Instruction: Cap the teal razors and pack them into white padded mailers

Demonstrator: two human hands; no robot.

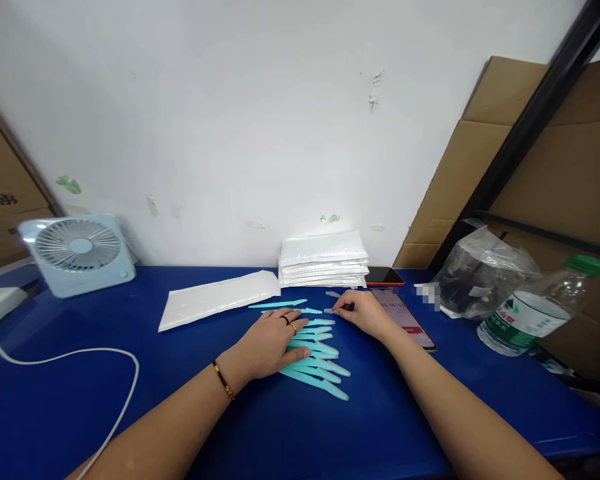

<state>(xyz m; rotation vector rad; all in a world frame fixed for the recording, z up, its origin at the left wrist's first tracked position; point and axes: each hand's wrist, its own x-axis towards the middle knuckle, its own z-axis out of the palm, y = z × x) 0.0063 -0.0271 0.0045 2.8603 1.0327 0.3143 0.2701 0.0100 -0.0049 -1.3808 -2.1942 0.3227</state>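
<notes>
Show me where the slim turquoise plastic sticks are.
In the head view, the sticks lie just below centre on the blue table, partly under the left hand.

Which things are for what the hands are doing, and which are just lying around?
Seem part of the job:
Turquoise sticks, under the left hand
Clear piece, at the right hand
White packets, perhaps; neither hand touches them

Probably just lying about:
Fan
Cable
Bottle
Plastic bag
Two phones
</notes>
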